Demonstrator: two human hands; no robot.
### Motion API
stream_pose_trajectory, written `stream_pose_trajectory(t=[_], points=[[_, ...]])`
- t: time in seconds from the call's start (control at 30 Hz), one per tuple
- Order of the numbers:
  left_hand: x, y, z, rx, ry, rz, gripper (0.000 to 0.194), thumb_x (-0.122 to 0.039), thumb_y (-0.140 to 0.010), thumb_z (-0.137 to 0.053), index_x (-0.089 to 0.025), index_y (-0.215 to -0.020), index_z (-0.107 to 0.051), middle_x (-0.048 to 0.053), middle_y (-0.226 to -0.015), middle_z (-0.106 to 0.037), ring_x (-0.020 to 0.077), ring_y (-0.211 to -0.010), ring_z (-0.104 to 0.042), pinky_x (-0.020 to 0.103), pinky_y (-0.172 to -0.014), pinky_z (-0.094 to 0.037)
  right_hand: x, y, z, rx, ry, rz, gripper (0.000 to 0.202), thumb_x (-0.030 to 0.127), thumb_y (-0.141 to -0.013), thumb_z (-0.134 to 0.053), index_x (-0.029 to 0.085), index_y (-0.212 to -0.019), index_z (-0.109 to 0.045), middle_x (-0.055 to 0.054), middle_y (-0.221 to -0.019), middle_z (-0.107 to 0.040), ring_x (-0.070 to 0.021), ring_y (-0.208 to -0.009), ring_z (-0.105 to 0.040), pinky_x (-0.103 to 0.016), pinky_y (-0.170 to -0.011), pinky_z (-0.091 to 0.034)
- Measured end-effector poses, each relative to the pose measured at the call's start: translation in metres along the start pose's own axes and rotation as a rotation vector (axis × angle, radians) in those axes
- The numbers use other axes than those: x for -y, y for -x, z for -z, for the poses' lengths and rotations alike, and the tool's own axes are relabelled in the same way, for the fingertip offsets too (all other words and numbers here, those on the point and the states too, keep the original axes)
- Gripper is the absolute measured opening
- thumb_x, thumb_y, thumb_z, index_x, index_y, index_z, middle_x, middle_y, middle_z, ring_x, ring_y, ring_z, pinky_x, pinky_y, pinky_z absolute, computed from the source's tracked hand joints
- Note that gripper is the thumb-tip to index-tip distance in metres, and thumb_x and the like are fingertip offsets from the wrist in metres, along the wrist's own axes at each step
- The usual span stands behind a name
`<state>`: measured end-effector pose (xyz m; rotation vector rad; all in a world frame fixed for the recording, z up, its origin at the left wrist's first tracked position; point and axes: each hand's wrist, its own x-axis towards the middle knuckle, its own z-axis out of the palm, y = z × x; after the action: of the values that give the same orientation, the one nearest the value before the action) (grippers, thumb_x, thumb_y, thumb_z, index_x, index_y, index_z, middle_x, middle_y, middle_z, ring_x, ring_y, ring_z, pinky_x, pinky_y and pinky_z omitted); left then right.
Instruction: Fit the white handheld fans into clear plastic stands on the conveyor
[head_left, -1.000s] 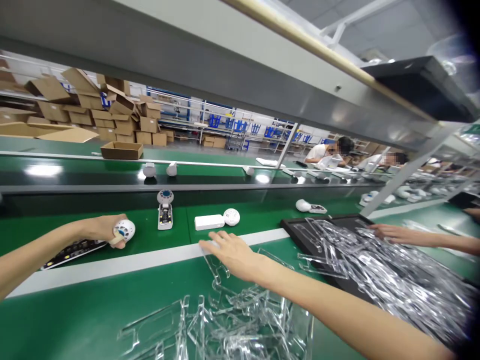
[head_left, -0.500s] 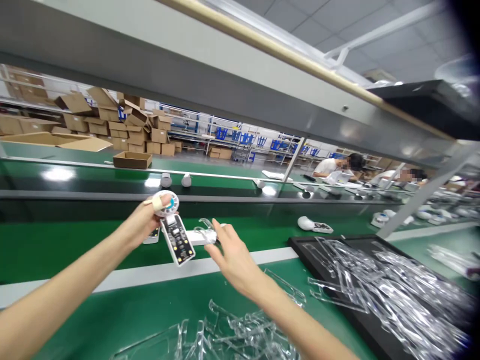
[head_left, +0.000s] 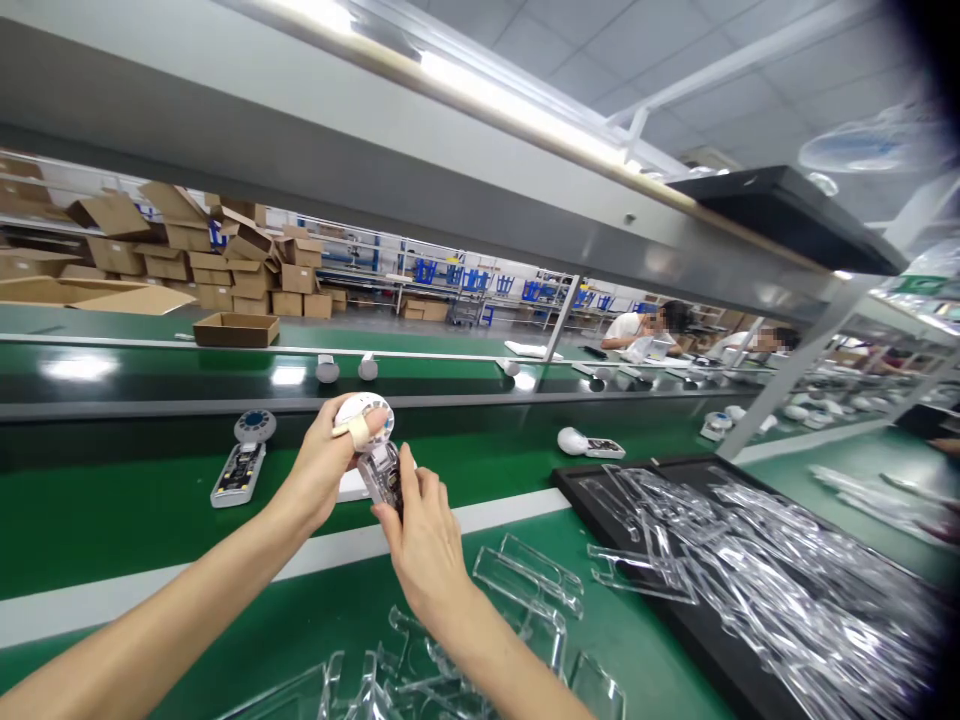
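Note:
My left hand (head_left: 321, 462) grips the round white head of a device (head_left: 365, 415), with a pale wrap on the thumb. The device's body with its circuit board hangs down to the right. My right hand (head_left: 426, 530) closes around that body, where a clear plastic part (head_left: 381, 472) lies over the board. Behind the hands, a white piece (head_left: 351, 487) is partly hidden. Another device with an exposed board (head_left: 241, 470) lies on the green belt to the left.
Loose clear plastic parts (head_left: 525, 590) lie on the near green surface. A black tray (head_left: 574, 487) heaped with them stands at right. A device (head_left: 574, 441) rests on the belt. A small cardboard box (head_left: 236, 330) is beyond. People sit at far right; a shelf (head_left: 450, 190) crosses overhead.
My right hand has brought the clear part onto the device and closed around its body. The view has shifted, and the device at left is now uncovered by my left hand.

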<state>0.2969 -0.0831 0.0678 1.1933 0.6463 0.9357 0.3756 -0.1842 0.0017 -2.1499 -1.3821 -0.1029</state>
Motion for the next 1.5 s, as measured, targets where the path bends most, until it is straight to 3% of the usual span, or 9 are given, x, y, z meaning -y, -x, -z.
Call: stream_pose_trajectory(t=[0.17,0.33,0.57,0.67,0.77,0.9,1.1,1.3,1.5], points=[[0.003,-0.001,-0.004,0.082,0.186,-0.065,0.058,-0.046,-0.057,-0.083,-0.019,-0.103,-0.061,0.006,-0.097,-0.065,0.0192,-0.081,-0.062,0.029,-0.069,-0.048,-0.015,-0.005,0.016,0.042,-0.115,0.025,0.066,0.031,-0.096,-0.042,0.027,-0.154,-0.012,-0.009,-0.105,-0.059,-0.026,-0.094,-0.059,-0.041,-0.079,-0.052],[0.028,0.001,-0.005,0.338,0.139,0.201,0.045,-0.05,-0.061,-0.08,-0.017,-0.089,-0.067,0.009,-0.09,-0.067,0.0221,-0.081,-0.063,0.031,-0.068,-0.05,-0.022,-0.004,0.028,-0.051,-0.083,0.138,0.059,0.031,-0.093,-0.049,0.032,-0.149,-0.031,-0.01,-0.106,-0.058,-0.0268,-0.1,-0.055,-0.044,-0.087,-0.049],[0.031,0.016,-0.031,0.109,0.062,0.021,0.056,-0.049,-0.053,-0.084,-0.018,-0.097,-0.069,0.009,-0.098,-0.07,0.0259,-0.094,-0.063,0.034,-0.079,-0.049,-0.032,-0.03,0.029,-0.227,-0.568,-0.257,0.048,0.042,-0.096,-0.028,0.017,-0.103,-0.067,-0.009,-0.093,-0.068,-0.0215,-0.088,-0.062,-0.033,-0.08,-0.047],[0.03,0.022,-0.043,0.081,0.058,-0.031,0.055,-0.049,-0.052,-0.084,-0.018,-0.095,-0.07,0.009,-0.101,-0.07,0.0267,-0.098,-0.062,0.035,-0.081,-0.049,-0.041,-0.043,0.032,-0.309,-0.556,-0.332,0.055,0.044,-0.095,-0.021,0.02,-0.061,-0.058,-0.006,-0.066,-0.065,-0.0193,-0.065,-0.059,-0.03,-0.065,-0.043],[0.035,0.023,-0.048,0.075,0.091,-0.001,0.055,-0.05,-0.053,-0.084,-0.018,-0.095,-0.069,0.009,-0.098,-0.07,0.0267,-0.096,-0.063,0.034,-0.076,-0.051,-0.048,-0.048,0.031,-0.325,-0.433,-0.297,0.055,0.043,-0.096,-0.016,0.022,-0.058,-0.051,-0.005,-0.064,-0.064,-0.018,-0.063,-0.058,-0.028,-0.064,-0.041],[0.054,-0.004,-0.055,0.092,0.075,0.054,0.048,-0.046,-0.061,-0.08,-0.017,-0.097,-0.068,0.009,-0.099,-0.07,0.0237,-0.088,-0.066,0.033,-0.073,-0.054,-0.064,-0.057,0.027,-0.186,-0.318,-0.32,0.06,0.044,-0.098,-0.011,0.021,-0.066,-0.056,-0.007,-0.072,-0.067,-0.0193,-0.071,-0.062,-0.028,-0.067,-0.041],[0.103,-0.098,-0.059,0.032,-0.351,0.267,0.038,-0.038,-0.077,-0.065,-0.012,-0.104,-0.066,0.013,-0.094,-0.071,0.0241,-0.075,-0.069,0.035,-0.059,-0.057,-0.107,-0.045,0.048,0.188,-0.021,-0.272,0.035,0.041,-0.096,-0.04,0.018,-0.089,-0.066,-0.009,-0.089,-0.069,-0.0219,-0.085,-0.064,-0.029,-0.072,-0.041],[0.099,-0.144,-0.007,-0.044,-0.725,0.259,0.044,-0.041,-0.057,-0.079,-0.009,-0.084,-0.07,0.025,-0.107,-0.068,0.0469,-0.112,-0.057,0.042,-0.071,-0.053,-0.118,0.024,0.063,0.525,0.255,-0.162,0.034,0.031,-0.073,-0.077,0.014,-0.101,-0.069,-0.016,-0.111,-0.066,-0.0321,-0.11,-0.058,-0.037,-0.087,-0.044],[0.056,-0.104,0.089,0.254,-1.288,0.141,0.083,-0.062,-0.054,-0.072,-0.014,-0.122,-0.064,0.019,-0.108,-0.07,0.0434,-0.106,-0.061,0.041,-0.078,-0.05,-0.104,0.03,0.069,0.556,0.368,-0.172,0.032,0.025,-0.08,-0.067,0.01,-0.108,-0.065,-0.02,-0.116,-0.063,-0.0359,-0.113,-0.057,-0.042,-0.09,-0.044]])
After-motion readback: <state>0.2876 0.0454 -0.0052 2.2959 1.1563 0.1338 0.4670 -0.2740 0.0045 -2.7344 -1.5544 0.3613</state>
